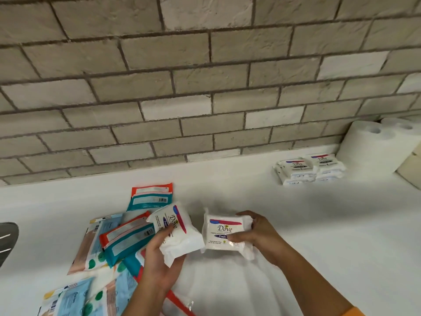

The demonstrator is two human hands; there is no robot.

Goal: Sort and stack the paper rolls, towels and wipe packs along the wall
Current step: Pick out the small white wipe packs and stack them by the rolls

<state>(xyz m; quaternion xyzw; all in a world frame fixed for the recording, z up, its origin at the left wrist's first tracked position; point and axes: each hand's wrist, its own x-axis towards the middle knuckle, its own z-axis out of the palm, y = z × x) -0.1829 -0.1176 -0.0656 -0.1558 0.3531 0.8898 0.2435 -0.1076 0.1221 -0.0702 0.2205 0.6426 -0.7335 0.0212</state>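
Scattered wipe packs point(127, 238) cover the worktop's point(227, 183) near-left corner. Left hand point(157, 258) grips the first Dove pack point(180, 233), which is tilted with its long axis diagonal toward the wall. Right hand point(257, 233) grips the second Dove pack point(224, 231), long axis along the wall. Stacked Dove packs point(307, 169) sit beside paper rolls point(373, 144) at the far-right edge.

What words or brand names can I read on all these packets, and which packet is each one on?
"Dove", "Fresh": left pack, gripped by the left hand.
"Dove", "Fresh" (the rest is hidden by the thumb): right pack, gripped by the right hand.
"Dove": stacked packs, far right.
Teal packs and blue packs: labels and barcodes too blurred to read.
Small print on the white packs: too small to read.
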